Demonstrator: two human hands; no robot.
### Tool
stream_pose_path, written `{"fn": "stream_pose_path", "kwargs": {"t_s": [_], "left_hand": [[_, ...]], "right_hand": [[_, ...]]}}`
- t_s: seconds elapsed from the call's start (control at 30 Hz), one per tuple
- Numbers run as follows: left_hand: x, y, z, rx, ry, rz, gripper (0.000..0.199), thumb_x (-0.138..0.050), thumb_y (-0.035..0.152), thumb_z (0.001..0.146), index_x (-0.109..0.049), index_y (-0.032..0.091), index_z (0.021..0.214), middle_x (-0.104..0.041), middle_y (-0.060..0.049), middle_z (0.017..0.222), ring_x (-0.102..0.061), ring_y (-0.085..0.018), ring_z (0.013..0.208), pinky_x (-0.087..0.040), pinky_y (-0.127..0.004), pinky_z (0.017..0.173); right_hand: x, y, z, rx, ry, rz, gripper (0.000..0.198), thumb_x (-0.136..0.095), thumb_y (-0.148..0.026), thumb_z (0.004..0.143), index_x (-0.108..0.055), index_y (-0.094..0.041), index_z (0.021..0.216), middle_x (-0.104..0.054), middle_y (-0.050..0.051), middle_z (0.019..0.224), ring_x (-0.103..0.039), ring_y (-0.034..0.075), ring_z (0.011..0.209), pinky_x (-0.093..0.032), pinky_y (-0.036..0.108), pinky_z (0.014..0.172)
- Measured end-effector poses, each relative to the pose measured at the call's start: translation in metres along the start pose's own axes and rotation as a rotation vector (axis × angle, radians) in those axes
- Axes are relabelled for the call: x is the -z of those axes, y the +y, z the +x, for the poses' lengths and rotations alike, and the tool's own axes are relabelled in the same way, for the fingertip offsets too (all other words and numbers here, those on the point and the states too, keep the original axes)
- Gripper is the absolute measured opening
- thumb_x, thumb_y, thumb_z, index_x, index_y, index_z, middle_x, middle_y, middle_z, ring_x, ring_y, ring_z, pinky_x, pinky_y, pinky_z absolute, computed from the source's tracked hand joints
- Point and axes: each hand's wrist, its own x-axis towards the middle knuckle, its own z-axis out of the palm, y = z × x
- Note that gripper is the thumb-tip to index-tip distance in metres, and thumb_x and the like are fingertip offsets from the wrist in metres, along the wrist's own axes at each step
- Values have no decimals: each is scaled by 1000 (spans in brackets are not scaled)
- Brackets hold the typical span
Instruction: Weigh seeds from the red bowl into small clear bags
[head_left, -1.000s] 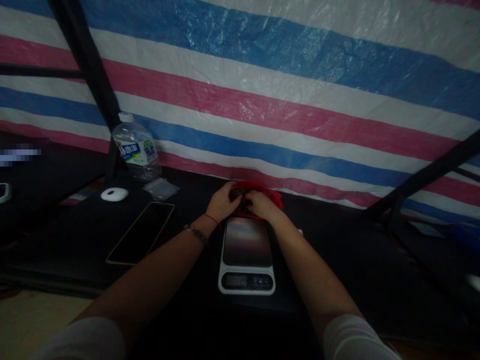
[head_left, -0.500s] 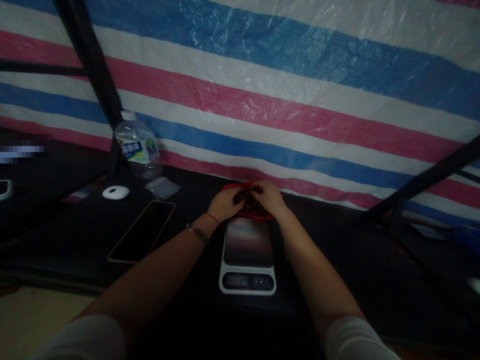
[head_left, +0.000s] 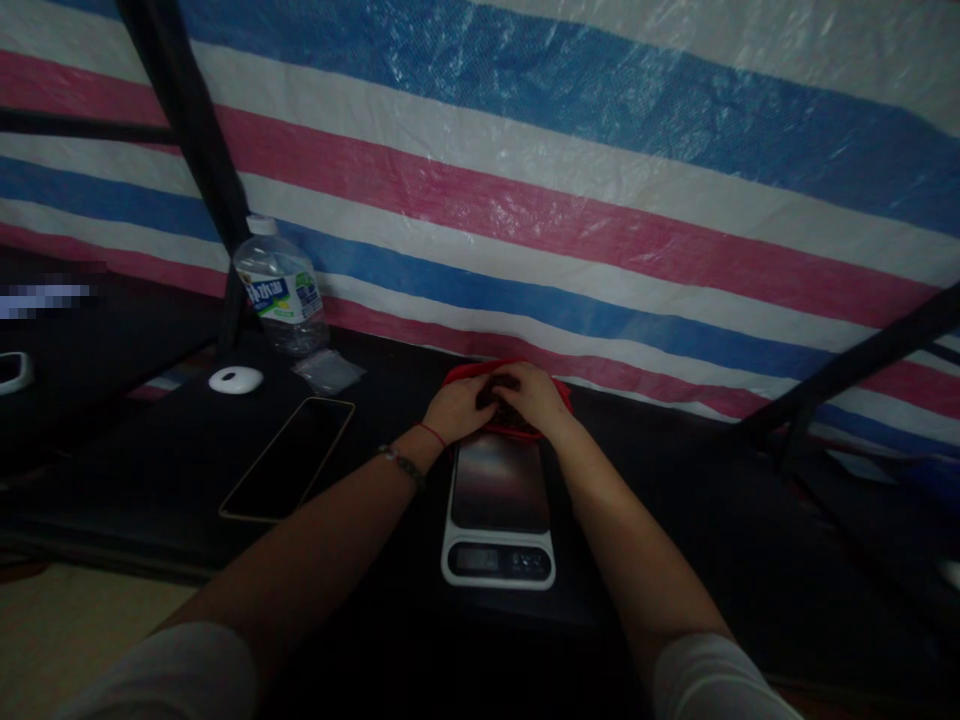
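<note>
A red tray (head_left: 562, 395) holding small dark brown bits (head_left: 517, 420) lies just beyond a white kitchen scale (head_left: 499, 565). Into its left side reaches my left hand (head_left: 459, 408), the fingers curled down among the bits. My right hand (head_left: 531, 395) comes from the other side, fingers bent inward close to the left one. Both sets of fingertips are partly hidden, so what they pinch is too small and dark to make out. The scale has a dark shiny plate and a display at its near end. No hand touches its plate.
Left of my arms a phone (head_left: 289, 460) lies on the black table (head_left: 135, 470). Behind it are a white oval case (head_left: 235, 380), a clear plastic bag (head_left: 328, 371) and a plastic bottle (head_left: 281, 290). A striped sheet (head_left: 525, 220) hangs behind, between dark frame bars.
My fingers have shifted slightly within the tray, the two hands now closer together. The whole view has moved a little; the scale, phone and bottle stay in place.
</note>
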Motion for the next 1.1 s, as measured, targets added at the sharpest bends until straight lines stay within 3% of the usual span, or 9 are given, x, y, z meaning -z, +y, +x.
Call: {"fn": "stream_pose_path", "kwargs": {"t_s": [0.17,0.4,0.73,1.1], "left_hand": [[0,0,0,-1,0,5,33,-53,34,83,-60,18,111,-68,-8,102,-64,-23,91,-50,-34,82],[-2,-4,0,47,8,3,38,-56,33,80,-56,18,115,-68,-8,102,-65,-24,92,-51,-34,81],[-5,-7,0,78,68,-26,54,-59,31,79,-47,17,129,-62,-10,119,-60,-24,106,-47,-36,95],[-4,-8,-1,61,92,-42,49,-55,33,82,-50,17,128,-61,-11,121,-58,-24,111,-45,-39,98]], "right_hand": [[-1,-3,0,-2,19,23,8,-63,-17,77,-69,-18,82,-66,4,84,-59,18,80,-46,31,76],[0,-4,-1,-27,29,125,28,-52,-6,75,-69,-20,92,-69,3,94,-62,16,88,-47,30,83],[0,7,1,-63,22,-71,27,-49,-7,78,-69,-18,92,-70,6,96,-62,19,92,-46,33,89],[1,-2,-2,-43,-29,93,32,-52,-11,81,-65,-20,109,-69,5,105,-63,17,95,-47,32,89]]}}
